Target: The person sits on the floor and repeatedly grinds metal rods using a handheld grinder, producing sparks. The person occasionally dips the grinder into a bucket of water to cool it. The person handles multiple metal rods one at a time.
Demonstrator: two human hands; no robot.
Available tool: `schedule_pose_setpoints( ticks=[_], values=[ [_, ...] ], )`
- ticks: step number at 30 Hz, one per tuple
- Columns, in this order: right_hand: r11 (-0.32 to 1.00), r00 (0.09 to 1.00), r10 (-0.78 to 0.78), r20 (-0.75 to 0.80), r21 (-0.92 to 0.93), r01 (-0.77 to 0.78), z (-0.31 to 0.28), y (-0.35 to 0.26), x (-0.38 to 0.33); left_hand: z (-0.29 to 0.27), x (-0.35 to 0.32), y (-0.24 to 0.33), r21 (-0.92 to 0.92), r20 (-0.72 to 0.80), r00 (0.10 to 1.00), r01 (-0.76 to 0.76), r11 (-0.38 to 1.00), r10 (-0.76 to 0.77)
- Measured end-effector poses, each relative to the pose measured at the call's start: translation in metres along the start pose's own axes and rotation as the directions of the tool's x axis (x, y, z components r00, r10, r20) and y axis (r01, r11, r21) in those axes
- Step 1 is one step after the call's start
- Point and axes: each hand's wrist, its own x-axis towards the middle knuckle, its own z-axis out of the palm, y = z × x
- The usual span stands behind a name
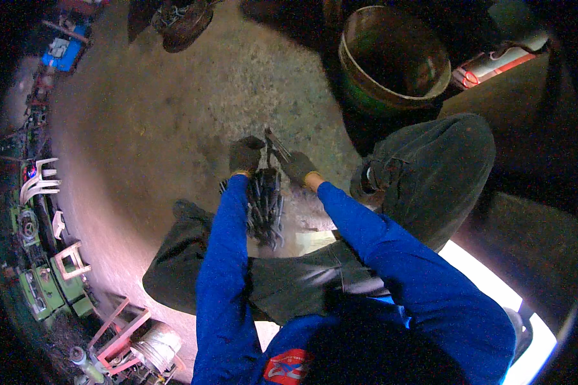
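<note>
Both my hands wear dark grey gloves and are close together over the concrete floor, in front of my folded legs. My right hand (297, 168) is closed on a slim metal tool (279, 145), whose narrow end points up and left. Its exact kind is too small to tell. My left hand (245, 156) is closed beside the tool's tip; what its fingers hold is hidden. A short dark metal piece (268, 154) stands between the two hands. Just below them, between my forearms, lies a heap of dark metal rods (263, 208).
A large round drum (395, 54) stands at the far right, beyond my right knee. At the far left is a shallow round container (185, 25) with metal bits. Along the left edge are a white plastic chair (42, 181), green machinery (42, 292) and a reddish frame (123, 337).
</note>
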Motion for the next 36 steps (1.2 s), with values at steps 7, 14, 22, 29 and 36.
schedule_pose_setpoints(
  ticks=[7, 14, 22, 29, 36],
  values=[
    [0.978, 0.910, -0.166, -0.380, 0.058, 0.202, 0.023, 0.020, 0.009, -0.001, -0.001, -0.013, 0.193, -0.017, 0.987, -0.154, 0.969, 0.161],
    [0.951, 0.925, -0.151, -0.349, 0.204, 0.232, -0.011, -0.047, 0.006, -0.007, -0.006, -0.007, 0.133, 0.126, 0.989, -0.096, 0.986, 0.079],
    [0.994, 0.998, -0.045, 0.047, -0.101, 0.050, -0.002, -0.009, -0.034, -0.021, -0.015, -0.014, 0.060, 0.236, 0.970, -0.073, 0.996, 0.057],
    [0.975, 0.986, -0.031, 0.166, -0.212, 0.066, 0.024, 0.070, 0.047, -0.080, 0.009, -0.002, 0.203, 0.046, 0.979, -0.202, 0.958, 0.196],
    [0.909, 0.972, 0.018, 0.232, 0.400, -0.113, 0.072, 0.081, 0.028, -0.178, -0.082, -0.008, 0.127, 0.144, 0.988, 0.032, 0.991, -0.050]
  ],
)
